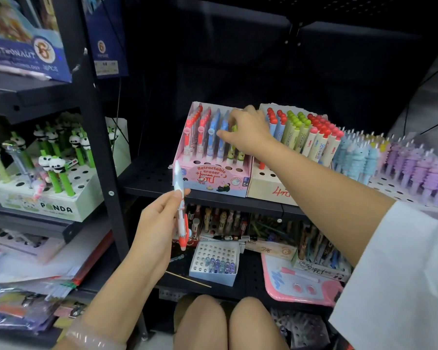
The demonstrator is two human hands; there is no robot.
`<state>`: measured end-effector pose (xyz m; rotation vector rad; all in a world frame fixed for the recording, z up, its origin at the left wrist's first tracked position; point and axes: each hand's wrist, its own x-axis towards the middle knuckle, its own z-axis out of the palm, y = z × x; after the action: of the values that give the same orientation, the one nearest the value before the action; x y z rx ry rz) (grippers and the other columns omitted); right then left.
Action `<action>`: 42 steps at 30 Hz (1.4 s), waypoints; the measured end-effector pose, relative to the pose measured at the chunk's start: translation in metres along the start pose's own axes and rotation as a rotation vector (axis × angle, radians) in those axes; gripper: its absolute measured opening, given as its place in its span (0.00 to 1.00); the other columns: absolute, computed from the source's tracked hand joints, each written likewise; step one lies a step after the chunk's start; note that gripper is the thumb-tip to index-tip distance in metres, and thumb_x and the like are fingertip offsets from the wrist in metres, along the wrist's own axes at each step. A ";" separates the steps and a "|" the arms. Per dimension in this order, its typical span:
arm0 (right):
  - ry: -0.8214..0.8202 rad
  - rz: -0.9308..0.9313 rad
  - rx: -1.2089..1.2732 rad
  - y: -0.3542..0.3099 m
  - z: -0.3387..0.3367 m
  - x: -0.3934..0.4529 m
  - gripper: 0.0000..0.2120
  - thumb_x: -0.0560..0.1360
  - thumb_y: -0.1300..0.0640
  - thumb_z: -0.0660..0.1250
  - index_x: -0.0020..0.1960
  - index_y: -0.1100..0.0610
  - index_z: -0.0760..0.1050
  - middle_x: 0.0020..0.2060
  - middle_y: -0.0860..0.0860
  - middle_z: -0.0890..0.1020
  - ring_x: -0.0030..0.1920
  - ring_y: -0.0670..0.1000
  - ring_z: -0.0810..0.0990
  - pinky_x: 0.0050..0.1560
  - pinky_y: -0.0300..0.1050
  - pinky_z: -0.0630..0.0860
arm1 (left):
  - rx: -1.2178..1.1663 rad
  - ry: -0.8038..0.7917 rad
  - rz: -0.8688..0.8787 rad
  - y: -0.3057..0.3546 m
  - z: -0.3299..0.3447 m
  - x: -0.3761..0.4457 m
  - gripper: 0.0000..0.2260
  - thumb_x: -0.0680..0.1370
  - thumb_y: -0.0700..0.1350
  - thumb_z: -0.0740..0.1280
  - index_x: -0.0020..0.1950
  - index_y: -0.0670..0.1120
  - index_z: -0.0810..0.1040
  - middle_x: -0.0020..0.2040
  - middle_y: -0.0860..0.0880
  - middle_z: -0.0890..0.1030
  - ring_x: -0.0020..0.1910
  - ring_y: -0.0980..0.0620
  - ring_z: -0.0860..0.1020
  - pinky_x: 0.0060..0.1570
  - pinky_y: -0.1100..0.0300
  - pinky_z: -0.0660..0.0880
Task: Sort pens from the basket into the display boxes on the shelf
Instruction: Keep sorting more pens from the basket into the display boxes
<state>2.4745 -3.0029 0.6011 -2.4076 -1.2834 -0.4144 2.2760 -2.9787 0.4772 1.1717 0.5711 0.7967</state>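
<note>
I am holding a white pen with an orange-red tip (180, 208) in my left hand (157, 223), in front of the black shelf (152, 184). The grip of that hand is closed round the pen's middle: my thumb is pressing on the barrel from the near side and my curled fingers are wrapping it from behind. The pen is standing nearly upright, its pale end pointing up towards the front edge of the shelf and its orange-red end hanging below my palm.

My right hand (248, 133) is reaching across to the pink display box (214, 178) marked "Retractable eraser", which is sitting on the shelf. Its fingers are bent down among the pens standing in the box, at the right-hand rows, touching the blue pens (214, 140) and covering a yellow-green pen (234, 128). I cannot tell whether this grip is actually pinching one of them or only resting on their tops, since my knuckles are hiding the fingertips.

Just beside the pink box, to its right and touching it, a tan box (266, 188) is holding cream pens with red and green caps (311, 132). The basket is not appearing in this view.
</note>
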 end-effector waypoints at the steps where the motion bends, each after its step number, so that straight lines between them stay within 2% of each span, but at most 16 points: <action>1: -0.021 0.010 0.012 0.000 0.001 -0.001 0.15 0.74 0.47 0.65 0.54 0.56 0.73 0.60 0.57 0.70 0.63 0.58 0.66 0.59 0.49 0.66 | -0.011 -0.002 0.007 0.001 0.000 -0.001 0.11 0.79 0.50 0.61 0.49 0.52 0.83 0.31 0.51 0.76 0.27 0.54 0.73 0.28 0.59 0.76; 3: -0.017 -0.006 -0.023 -0.002 0.000 -0.004 0.16 0.74 0.48 0.66 0.57 0.57 0.72 0.62 0.57 0.69 0.64 0.57 0.66 0.60 0.50 0.66 | -0.056 -0.008 0.019 0.002 0.002 -0.002 0.10 0.79 0.49 0.61 0.49 0.51 0.82 0.32 0.54 0.77 0.30 0.55 0.75 0.33 0.59 0.78; 5: 0.101 -0.073 -0.008 -0.006 -0.002 -0.013 0.19 0.74 0.51 0.67 0.62 0.57 0.70 0.63 0.55 0.69 0.64 0.55 0.66 0.61 0.48 0.66 | -0.123 -0.014 0.045 0.003 0.004 -0.003 0.09 0.79 0.46 0.61 0.47 0.48 0.81 0.34 0.54 0.78 0.35 0.56 0.78 0.38 0.61 0.78; 7: 0.213 -0.147 0.140 -0.010 -0.004 -0.031 0.16 0.76 0.54 0.65 0.61 0.57 0.71 0.58 0.52 0.72 0.58 0.50 0.70 0.56 0.42 0.67 | -0.167 0.012 0.094 0.003 0.005 -0.003 0.07 0.78 0.44 0.63 0.45 0.48 0.81 0.39 0.52 0.81 0.41 0.55 0.81 0.41 0.64 0.78; 8: 0.201 -0.154 0.241 -0.012 -0.003 -0.042 0.13 0.77 0.54 0.64 0.59 0.57 0.71 0.54 0.50 0.73 0.53 0.47 0.72 0.52 0.39 0.68 | -0.196 0.034 0.124 0.002 0.005 -0.004 0.05 0.77 0.43 0.64 0.45 0.48 0.80 0.40 0.51 0.83 0.44 0.54 0.81 0.41 0.65 0.78; 9: 0.137 -0.127 0.341 -0.013 -0.002 -0.054 0.11 0.78 0.54 0.62 0.57 0.57 0.72 0.50 0.48 0.74 0.48 0.45 0.72 0.48 0.37 0.67 | -0.232 0.051 0.151 0.003 0.006 -0.005 0.03 0.76 0.42 0.66 0.46 0.47 0.79 0.41 0.51 0.84 0.45 0.54 0.82 0.42 0.65 0.78; 11: -0.099 0.031 0.520 -0.013 0.004 -0.077 0.11 0.79 0.51 0.59 0.55 0.57 0.72 0.46 0.48 0.77 0.42 0.43 0.74 0.43 0.36 0.70 | -0.273 0.072 0.203 0.003 0.008 -0.007 0.04 0.72 0.40 0.69 0.46 0.46 0.78 0.42 0.50 0.84 0.47 0.53 0.82 0.45 0.64 0.78; 13: -0.373 0.253 0.723 -0.010 0.009 -0.095 0.14 0.80 0.47 0.57 0.54 0.58 0.72 0.40 0.52 0.80 0.34 0.45 0.78 0.35 0.36 0.75 | -0.269 0.061 0.247 0.004 0.012 -0.010 0.05 0.70 0.40 0.71 0.44 0.47 0.79 0.42 0.49 0.84 0.49 0.52 0.82 0.48 0.63 0.78; 15: -0.523 0.372 0.934 -0.007 0.011 -0.105 0.14 0.79 0.48 0.59 0.50 0.59 0.73 0.34 0.54 0.81 0.27 0.45 0.79 0.30 0.35 0.77 | -0.258 0.028 0.278 0.003 0.017 -0.014 0.05 0.67 0.42 0.72 0.41 0.50 0.81 0.44 0.47 0.84 0.50 0.51 0.82 0.48 0.64 0.77; 18: -0.510 0.453 1.253 -0.005 0.013 -0.110 0.09 0.78 0.54 0.63 0.44 0.60 0.75 0.33 0.55 0.82 0.29 0.44 0.81 0.34 0.34 0.79 | -0.245 0.016 0.308 0.003 0.021 -0.018 0.05 0.66 0.45 0.72 0.39 0.54 0.82 0.44 0.48 0.84 0.51 0.51 0.82 0.48 0.64 0.76; 22: -0.408 0.440 1.549 -0.004 0.013 -0.111 0.05 0.76 0.59 0.65 0.45 0.62 0.74 0.38 0.55 0.82 0.35 0.45 0.83 0.37 0.34 0.79 | -0.233 0.047 0.348 0.004 0.024 -0.019 0.05 0.67 0.47 0.72 0.41 0.55 0.82 0.44 0.50 0.84 0.50 0.53 0.81 0.48 0.64 0.77; 26: -0.243 0.342 1.499 -0.005 0.006 -0.109 0.06 0.76 0.60 0.66 0.49 0.63 0.75 0.37 0.52 0.82 0.35 0.43 0.81 0.40 0.34 0.79 | -0.192 -0.003 0.344 0.004 0.027 -0.020 0.09 0.67 0.50 0.72 0.46 0.55 0.83 0.50 0.49 0.84 0.53 0.51 0.81 0.49 0.64 0.77; 31: 0.145 0.241 1.191 -0.005 -0.026 -0.077 0.05 0.76 0.55 0.66 0.48 0.58 0.74 0.37 0.50 0.81 0.33 0.41 0.79 0.36 0.31 0.76 | -0.004 -0.097 0.184 -0.003 0.020 -0.017 0.12 0.71 0.46 0.70 0.52 0.59 0.80 0.54 0.56 0.83 0.57 0.57 0.79 0.59 0.56 0.72; 35: 0.375 0.127 0.950 -0.014 -0.039 -0.045 0.06 0.75 0.54 0.68 0.45 0.55 0.71 0.39 0.54 0.82 0.40 0.49 0.82 0.43 0.41 0.79 | 0.261 -0.090 0.108 -0.006 0.010 -0.010 0.12 0.78 0.42 0.64 0.55 0.58 0.76 0.56 0.59 0.80 0.56 0.63 0.76 0.65 0.54 0.70; 38: 0.408 0.018 0.824 -0.027 -0.032 -0.029 0.07 0.74 0.56 0.69 0.44 0.56 0.71 0.35 0.48 0.79 0.38 0.46 0.79 0.40 0.35 0.76 | 0.342 -0.113 0.070 -0.006 0.007 -0.008 0.11 0.79 0.41 0.62 0.54 0.59 0.75 0.57 0.59 0.78 0.56 0.65 0.74 0.65 0.56 0.69; 42: 0.255 -0.023 0.630 -0.034 -0.002 -0.020 0.09 0.74 0.55 0.68 0.47 0.60 0.71 0.32 0.46 0.74 0.36 0.45 0.75 0.38 0.37 0.73 | 0.353 -0.123 0.048 -0.003 0.003 -0.006 0.11 0.79 0.42 0.62 0.55 0.58 0.75 0.57 0.59 0.78 0.58 0.63 0.74 0.65 0.55 0.69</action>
<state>2.4349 -3.0013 0.6009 -1.7550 -1.1177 -0.2592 2.2754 -2.9860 0.4748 1.5525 0.5982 0.6740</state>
